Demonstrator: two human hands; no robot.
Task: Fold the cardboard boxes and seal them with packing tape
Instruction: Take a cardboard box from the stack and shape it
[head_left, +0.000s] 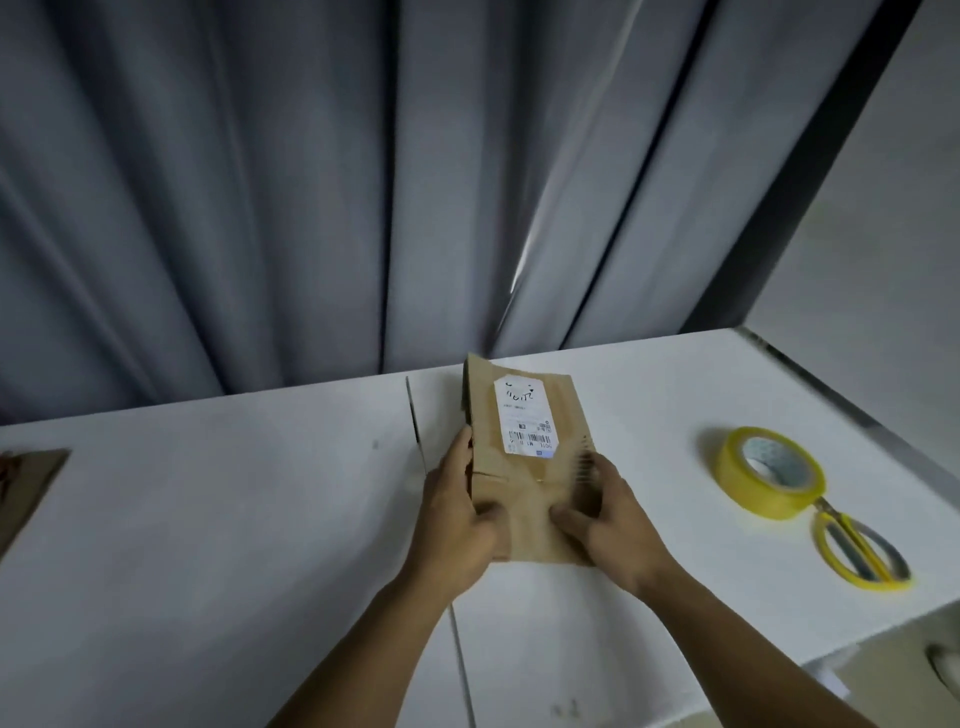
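Observation:
A small brown cardboard box (524, 499) with a white shipping label lies on the white table (234, 519), in the middle of the view. My left hand (457, 514) grips its left edge, thumb on top. My right hand (608, 514) grips its near right side, thumb pressed on the top face. A roll of yellow packing tape (769, 473) lies flat on the table to the right, apart from the box.
Yellow-handled scissors (857, 551) lie just in front of the tape roll, near the table's right edge. Another flat piece of cardboard (26, 488) shows at the far left edge. Grey curtains (311, 208) hang behind the table.

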